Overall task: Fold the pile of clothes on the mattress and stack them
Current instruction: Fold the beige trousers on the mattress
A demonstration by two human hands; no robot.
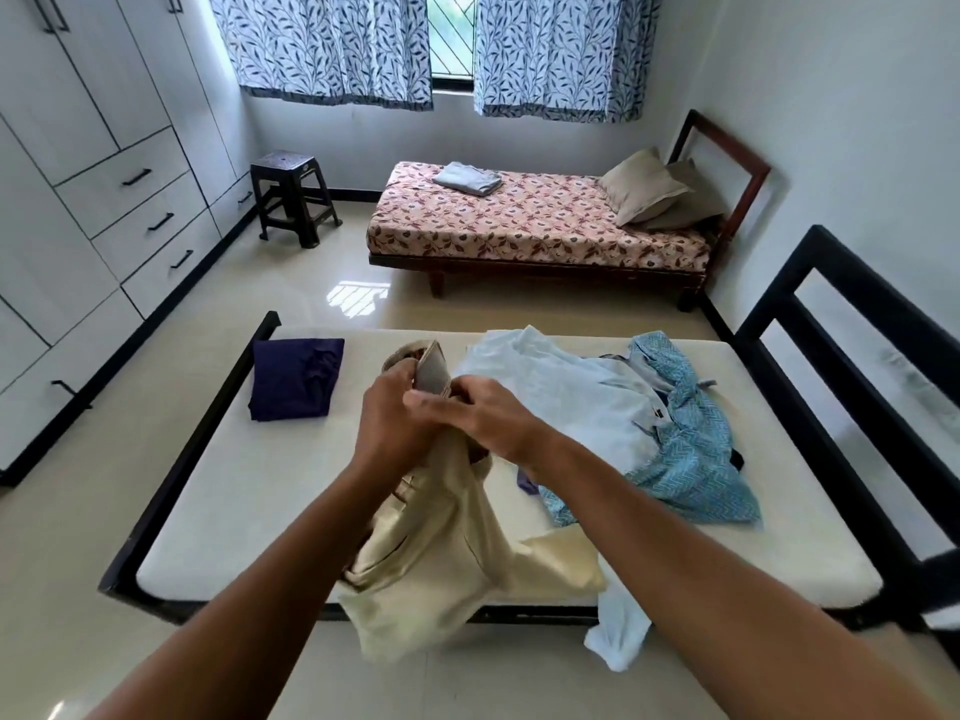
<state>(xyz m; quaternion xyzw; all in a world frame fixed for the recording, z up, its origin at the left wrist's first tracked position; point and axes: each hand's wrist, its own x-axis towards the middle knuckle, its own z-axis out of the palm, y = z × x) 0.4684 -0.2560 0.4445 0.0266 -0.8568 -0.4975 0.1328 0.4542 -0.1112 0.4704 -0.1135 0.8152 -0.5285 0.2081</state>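
Off-white mattress (234,511), black frame (169,485). On it: cream garment (441,553) with a brown inner waistband; navy folded cloth (296,379); pale blue shirt (561,397); blue-and-white zigzag garment (696,459). Pink sheet (519,220) printed with brown leaves; white curtains (322,44) printed with dark blue leaves; dark brown stool (291,194).

Held in the fingers (400,379) of the left hand (387,423) and right hand (483,423), we note the cream garment (436,553): smooth woven cloth with a faint satin sheen.

Right of the fingers, we log the pale blue shirt (566,392) as matt, creased cloth. Beyond it lies the chevron-print cloth (696,459), thin, matt and rumpled.

Left of the fingers is the navy cloth (296,379), matt and softly wrinkled.

Below them we record the mattress (249,485), with a smooth, matt cover. The bed frame (171,485) is black and matt; we cannot tell its material.

Far beyond the fingers is the floor (322,298): glossy, reflective tile.
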